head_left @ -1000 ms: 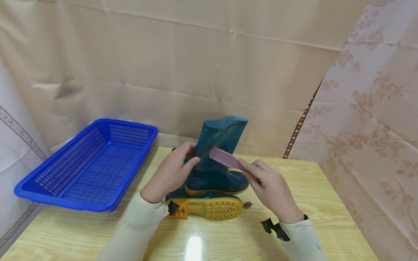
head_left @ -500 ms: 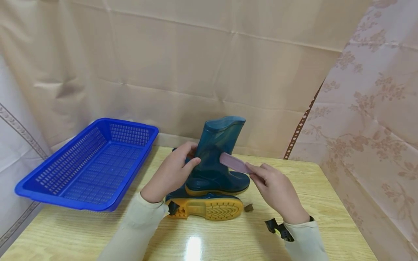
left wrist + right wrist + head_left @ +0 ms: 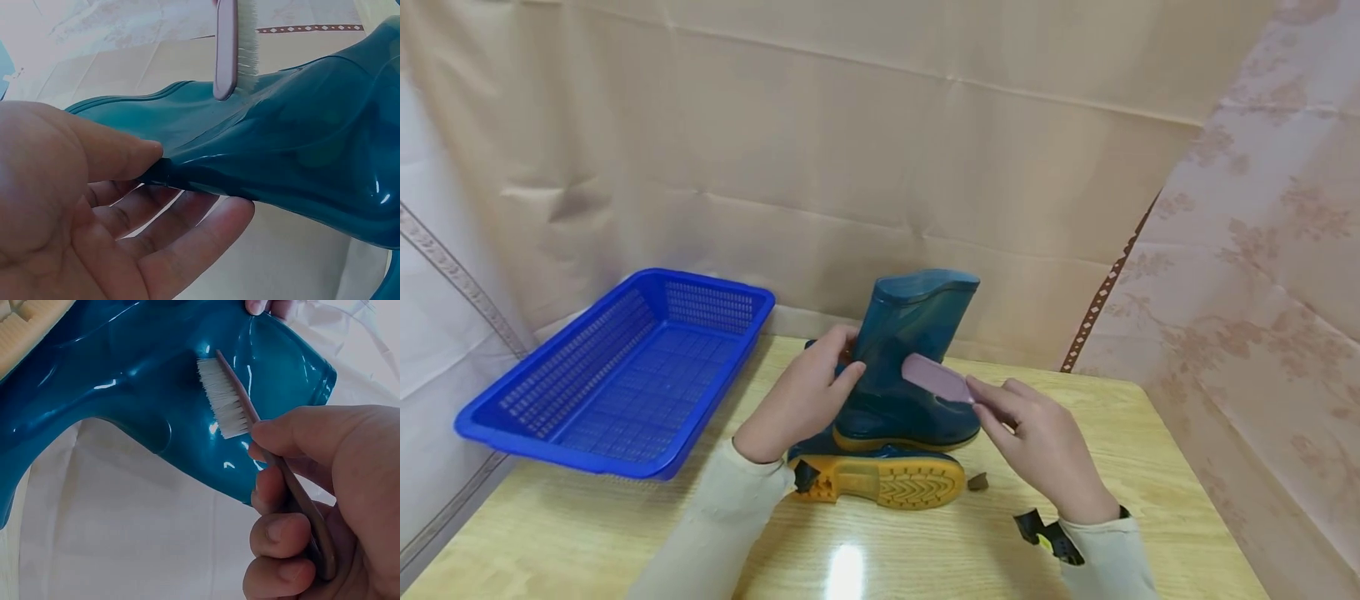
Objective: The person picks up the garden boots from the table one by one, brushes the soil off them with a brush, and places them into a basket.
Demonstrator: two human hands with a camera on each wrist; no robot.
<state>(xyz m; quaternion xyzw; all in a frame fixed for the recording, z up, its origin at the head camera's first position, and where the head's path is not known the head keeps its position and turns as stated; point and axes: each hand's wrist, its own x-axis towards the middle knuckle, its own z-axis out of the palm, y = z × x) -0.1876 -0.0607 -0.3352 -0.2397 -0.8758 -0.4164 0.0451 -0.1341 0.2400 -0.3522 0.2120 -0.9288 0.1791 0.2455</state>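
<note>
Our right hand point(image 3: 1039, 437) grips a slim pink, white-bristled brush point(image 3: 936, 379); left of that grip, our left hand point(image 3: 801, 396) pinches a standing, glossy teal rubber boot point(image 3: 904, 337), 1 yellow-soled teal boot point(image 3: 919, 483) lying below.

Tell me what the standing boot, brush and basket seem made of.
Standing boot: probably rubber or PVC, glossy, given its sharp highlights.
Brush: smooth, evenly pinkish back, perhaps plastic; fine white bristles look synthetic.
Basket: likely plastic, slightly shiny, with regular moulded slots.
</note>
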